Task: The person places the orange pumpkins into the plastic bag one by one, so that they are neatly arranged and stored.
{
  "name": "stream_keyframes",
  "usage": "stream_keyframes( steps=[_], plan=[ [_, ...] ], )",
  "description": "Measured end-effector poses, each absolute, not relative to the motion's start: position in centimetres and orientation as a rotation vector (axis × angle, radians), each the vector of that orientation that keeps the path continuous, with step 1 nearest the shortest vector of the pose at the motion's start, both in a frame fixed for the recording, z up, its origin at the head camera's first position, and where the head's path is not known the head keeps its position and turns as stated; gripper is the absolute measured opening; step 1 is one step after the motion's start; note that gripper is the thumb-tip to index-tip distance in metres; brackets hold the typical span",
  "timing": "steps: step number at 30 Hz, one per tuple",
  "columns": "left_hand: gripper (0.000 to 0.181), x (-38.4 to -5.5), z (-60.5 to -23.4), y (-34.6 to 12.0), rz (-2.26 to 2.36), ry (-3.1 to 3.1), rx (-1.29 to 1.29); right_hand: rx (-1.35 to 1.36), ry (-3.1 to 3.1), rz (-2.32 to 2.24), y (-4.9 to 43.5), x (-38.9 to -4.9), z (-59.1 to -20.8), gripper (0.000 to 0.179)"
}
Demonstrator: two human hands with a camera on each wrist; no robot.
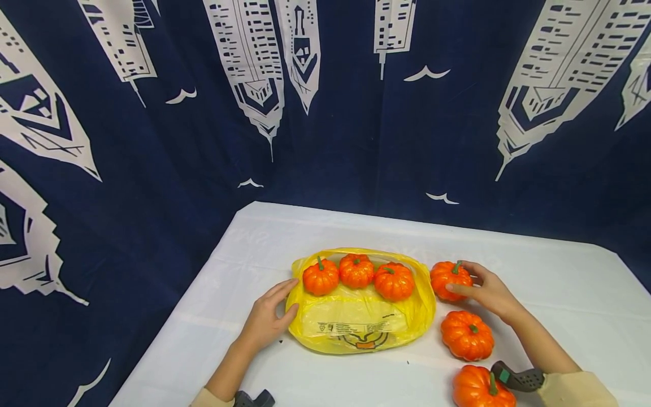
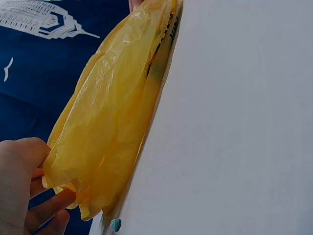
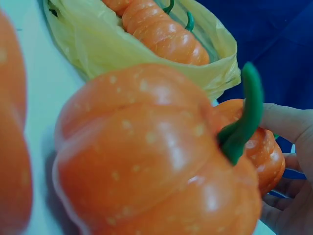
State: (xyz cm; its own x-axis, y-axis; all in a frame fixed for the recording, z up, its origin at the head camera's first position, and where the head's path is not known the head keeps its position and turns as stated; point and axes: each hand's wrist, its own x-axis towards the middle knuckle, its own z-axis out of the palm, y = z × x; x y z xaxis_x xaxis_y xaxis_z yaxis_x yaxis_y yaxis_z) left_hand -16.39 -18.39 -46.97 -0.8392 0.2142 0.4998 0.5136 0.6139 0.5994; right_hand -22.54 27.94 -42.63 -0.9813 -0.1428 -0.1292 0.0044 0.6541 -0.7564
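Observation:
A yellow plastic bag (image 1: 356, 322) lies with its mouth spread wide. Inside it, along the far side, sit three small orange pumpkins with green stems, such as the middle pumpkin (image 1: 356, 271). My left hand (image 1: 265, 316) is at the bag's left edge, fingers and thumb spread and touching the yellow plastic (image 2: 107, 117). Just right of the bag, my right hand (image 1: 490, 291) grips another pumpkin (image 1: 447, 281) between thumb and fingers. In the right wrist view, a nearer pumpkin (image 3: 156, 147) partly hides the held pumpkin (image 3: 269, 161).
Two more pumpkins stand on the white table (image 1: 285, 379) nearer me on the right: one pumpkin (image 1: 467, 336) below the held one, another pumpkin (image 1: 480, 390) beside my right wrist. A dark blue curtain (image 1: 346, 158) with white building prints hangs behind the table.

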Motion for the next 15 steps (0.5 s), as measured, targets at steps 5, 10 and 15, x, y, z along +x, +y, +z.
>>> stream_keyframes(
  steps=[5,10,15],
  plan=[
    [0.05,-16.4,-47.0,-18.4,-1.061,-2.457,-0.586,-0.142,2.699,-1.278,27.7,-22.2,-41.6,0.082],
    [0.051,-16.4,-47.0,-18.4,-1.059,-2.456,-0.584,-0.191,2.697,-1.323,27.3,-21.7,-40.5,0.08],
    [0.051,-16.3,-47.0,-18.3,-1.068,-2.458,-0.586,-0.219,2.713,-1.343,26.7,-21.3,-39.4,0.079]
  ],
)
